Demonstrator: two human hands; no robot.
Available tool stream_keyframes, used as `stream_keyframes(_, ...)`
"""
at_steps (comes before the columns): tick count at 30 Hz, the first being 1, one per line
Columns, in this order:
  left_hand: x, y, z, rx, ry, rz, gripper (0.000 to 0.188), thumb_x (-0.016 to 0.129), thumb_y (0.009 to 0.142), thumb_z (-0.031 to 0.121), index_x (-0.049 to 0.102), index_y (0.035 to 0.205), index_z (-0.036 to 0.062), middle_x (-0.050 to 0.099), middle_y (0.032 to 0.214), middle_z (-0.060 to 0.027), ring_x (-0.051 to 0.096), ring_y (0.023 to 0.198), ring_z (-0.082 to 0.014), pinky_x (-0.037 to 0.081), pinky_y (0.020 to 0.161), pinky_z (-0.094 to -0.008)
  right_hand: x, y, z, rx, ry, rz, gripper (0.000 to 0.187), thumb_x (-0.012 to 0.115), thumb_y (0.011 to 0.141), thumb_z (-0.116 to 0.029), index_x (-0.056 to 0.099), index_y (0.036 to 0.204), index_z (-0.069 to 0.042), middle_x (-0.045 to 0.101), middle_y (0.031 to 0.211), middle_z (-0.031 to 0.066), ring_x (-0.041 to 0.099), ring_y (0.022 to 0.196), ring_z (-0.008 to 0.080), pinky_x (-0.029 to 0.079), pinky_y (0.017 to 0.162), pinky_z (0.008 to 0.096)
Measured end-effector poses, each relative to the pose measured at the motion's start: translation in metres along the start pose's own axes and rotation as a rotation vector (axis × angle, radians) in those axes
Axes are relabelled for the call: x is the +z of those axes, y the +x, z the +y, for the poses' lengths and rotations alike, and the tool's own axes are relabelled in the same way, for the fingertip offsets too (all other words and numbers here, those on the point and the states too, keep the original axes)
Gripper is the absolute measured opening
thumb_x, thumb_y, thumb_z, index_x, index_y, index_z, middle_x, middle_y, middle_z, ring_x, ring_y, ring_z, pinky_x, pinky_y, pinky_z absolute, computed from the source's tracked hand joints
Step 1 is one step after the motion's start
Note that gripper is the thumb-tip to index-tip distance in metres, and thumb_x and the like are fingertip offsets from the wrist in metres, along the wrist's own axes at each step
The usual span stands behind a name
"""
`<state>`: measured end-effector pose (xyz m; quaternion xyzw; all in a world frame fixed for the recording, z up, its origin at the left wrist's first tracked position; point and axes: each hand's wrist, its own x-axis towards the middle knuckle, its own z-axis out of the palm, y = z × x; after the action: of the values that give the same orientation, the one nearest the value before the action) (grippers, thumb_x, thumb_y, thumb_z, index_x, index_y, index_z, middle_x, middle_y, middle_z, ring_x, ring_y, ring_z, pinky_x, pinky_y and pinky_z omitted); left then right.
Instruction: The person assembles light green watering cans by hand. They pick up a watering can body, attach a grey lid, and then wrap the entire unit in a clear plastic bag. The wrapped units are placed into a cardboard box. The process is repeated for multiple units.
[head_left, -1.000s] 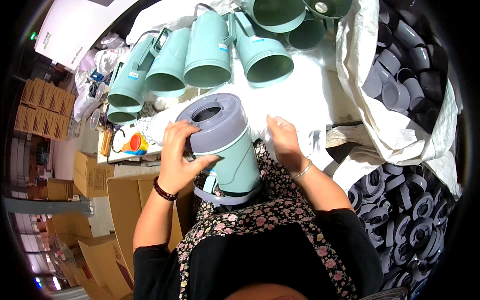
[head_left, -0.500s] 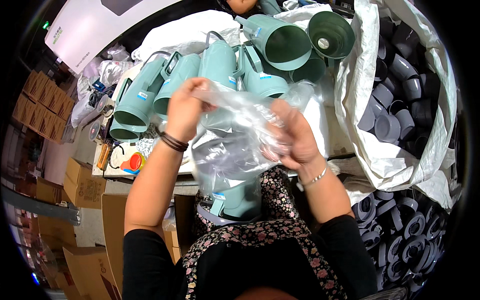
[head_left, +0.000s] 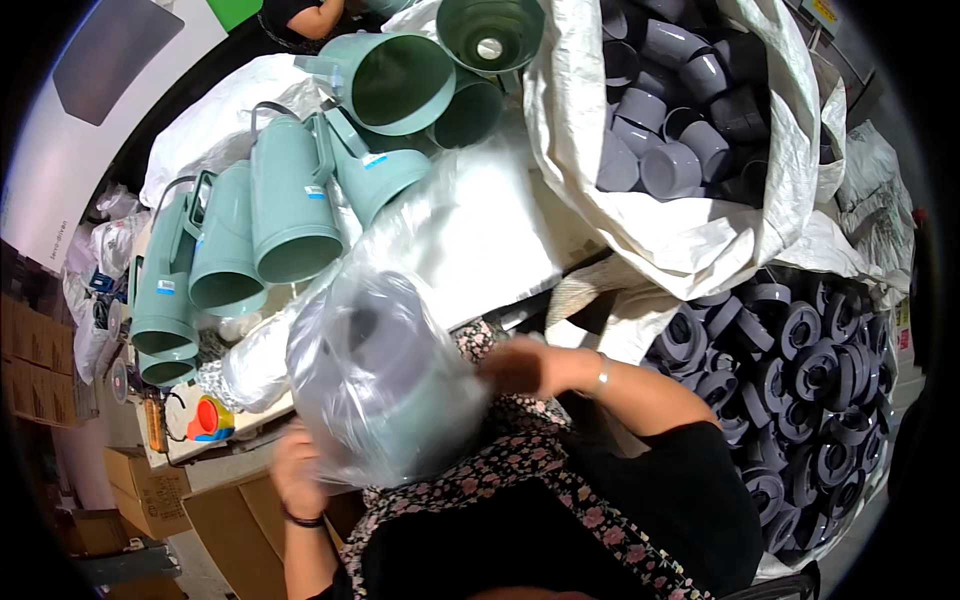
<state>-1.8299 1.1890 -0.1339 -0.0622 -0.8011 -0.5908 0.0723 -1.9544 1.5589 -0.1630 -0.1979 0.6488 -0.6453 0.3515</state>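
Note:
A clear plastic bag (head_left: 345,430) is over a green jug (head_left: 435,415) with a grey end cap (head_left: 372,340), which rests against my lap and tilts away from me. My left hand (head_left: 297,472), a little blurred, is closed at the bag's lower left edge. At the right side of the bagged jug is my right hand (head_left: 520,367); motion smears its fingers, so their grip cannot be made out. Beyond the bag, several green jug bodies (head_left: 295,200) with handles and blue stickers lie on the worktable, their open ends toward me.
At the right, a white woven sack (head_left: 690,235) holds grey cups (head_left: 670,168). Below it is a pile of grey rings (head_left: 810,370). A red and yellow tape roll (head_left: 210,415) sits on the table's left corner, with cardboard boxes (head_left: 145,490) below. Another person's arm (head_left: 315,20) shows at the top.
The bag, held up and stretched between both hands before, now covers the jug. My hands have moved down to its sides. The view has turned to the right.

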Motion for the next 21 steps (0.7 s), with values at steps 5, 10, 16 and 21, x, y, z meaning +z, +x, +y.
stream_keyframes(5,0.06,0.008,0.024,0.101,0.161,-0.085,0.028,0.049,0.081,0.026,0.058,0.076,0.0003,0.059,0.072,-0.0083,0.056,0.065,-0.0178,0.044,0.062,-0.0281,-0.095,-0.026,-0.128,-0.63,-0.313,0.62,0.012,0.055,0.074,-0.004,0.058,0.085,0.0,0.062,0.087,0.0129,0.059,0.077,0.0207,0.048,0.074,0.032)
stream_keyframes(10,-0.001,0.038,0.158,0.48,-0.17,0.294,0.038,0.056,0.077,0.029,0.048,0.099,-0.0015,0.047,0.063,-0.0025,0.045,0.055,-0.0131,0.038,0.052,-0.0254,-0.252,0.013,-0.092,-0.358,-1.611,1.033,0.013,0.051,0.073,-0.005,0.062,0.08,-0.006,0.061,0.091,0.0106,0.057,0.082,0.0279,0.044,0.072,0.0386)
stream_keyframes(16,-0.041,0.02,0.199,0.45,0.255,0.781,0.032,0.035,0.091,0.028,0.05,0.101,0.0012,0.049,0.061,-0.0004,0.045,0.054,-0.0116,0.04,0.052,-0.0251,-0.249,0.025,-0.046,0.309,-1.861,0.663,0.022,0.051,0.076,-0.016,0.068,0.089,-0.008,0.061,0.103,0.0071,0.052,0.102,0.0226,0.042,0.077,0.0387)
stream_keyframes(21,-0.013,0.027,0.214,-0.043,-0.124,0.102,0.061,0.047,0.081,0.062,0.06,0.082,0.0025,0.056,0.068,0.0004,0.04,0.044,-0.006,0.028,0.041,-0.0171,-0.231,-0.055,-0.115,-0.236,-1.34,0.887,0.018,0.056,0.066,0.002,0.057,0.083,-0.001,0.058,0.074,0.0157,0.059,0.077,0.0263,0.046,0.065,0.036)
